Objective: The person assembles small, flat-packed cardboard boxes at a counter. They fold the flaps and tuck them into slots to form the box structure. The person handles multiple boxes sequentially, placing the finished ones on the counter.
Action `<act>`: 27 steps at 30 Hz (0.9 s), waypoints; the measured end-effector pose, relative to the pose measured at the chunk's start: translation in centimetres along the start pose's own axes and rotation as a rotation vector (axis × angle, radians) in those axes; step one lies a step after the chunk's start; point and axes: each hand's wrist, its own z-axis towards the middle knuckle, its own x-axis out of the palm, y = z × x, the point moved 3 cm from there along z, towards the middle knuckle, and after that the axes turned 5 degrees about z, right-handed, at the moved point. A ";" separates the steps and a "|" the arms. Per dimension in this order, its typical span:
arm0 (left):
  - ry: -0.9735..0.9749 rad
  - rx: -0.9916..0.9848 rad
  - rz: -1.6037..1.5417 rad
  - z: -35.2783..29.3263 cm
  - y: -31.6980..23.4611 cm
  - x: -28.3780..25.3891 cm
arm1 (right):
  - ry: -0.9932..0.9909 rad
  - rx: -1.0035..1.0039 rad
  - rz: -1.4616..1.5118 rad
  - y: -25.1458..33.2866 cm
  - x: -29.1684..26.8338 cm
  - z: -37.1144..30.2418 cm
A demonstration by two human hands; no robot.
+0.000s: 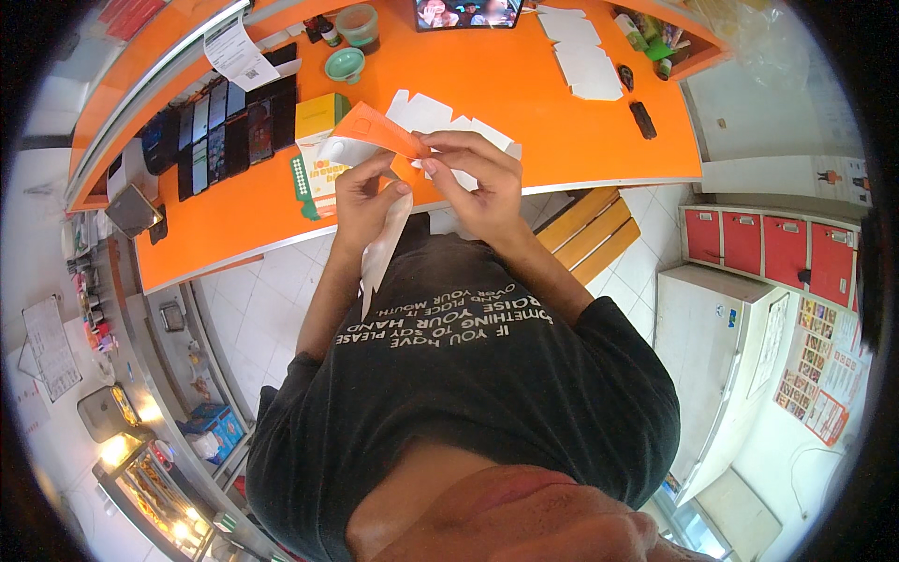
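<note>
A die-cut cardboard piece [373,129], orange on one face and white on the other, is held up in front of my chest at the table's near edge. My left hand [363,208] grips its lower left part, and a white flap hangs down past my wrist. The fingertips of my right hand [479,184] pinch its right end, close to the left thumb. Behind my hands lies a flat white cardboard blank [426,112] on the orange table [524,112]. A yellow-and-white box [323,117] stands just left of the cardboard.
Several phones [220,131] lie in rows at the left. A green bowl [345,65], a lidded tub [358,26] and a lit screen [466,13] are at the back. More white blanks [581,56] and a small black object [642,120] lie right. Below is a wooden bench [590,234].
</note>
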 end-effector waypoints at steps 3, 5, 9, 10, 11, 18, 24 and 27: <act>0.043 0.053 0.070 0.0 0.5 0.1 | 0.014 0.069 0.072 -0.2 0.1 0.0; 0.061 0.013 0.098 0.3 0.1 0.4 | 0.013 0.097 0.060 -0.3 0.6 -0.1; -0.016 -0.038 -0.092 0.0 0.4 0.9 | 0.187 0.036 0.033 -0.3 1.2 -0.1; -0.029 -0.101 -0.093 -0.2 1.1 0.5 | 0.252 0.009 -0.033 -0.2 1.1 0.0; -0.042 -0.164 -0.094 -0.6 1.9 0.1 | 0.316 -0.018 -0.099 -0.1 1.0 0.1; 0.053 -0.453 -0.696 -3.3 4.0 -1.6 | 0.378 -0.103 -0.248 -2.1 1.7 -0.5; 0.081 -0.390 -1.086 -4.4 4.4 -2.7 | 0.550 0.613 0.467 -7.3 1.4 -0.1; -0.054 -0.324 -1.052 -4.0 5.1 -3.4 | 0.274 0.310 -0.062 -8.3 1.8 1.7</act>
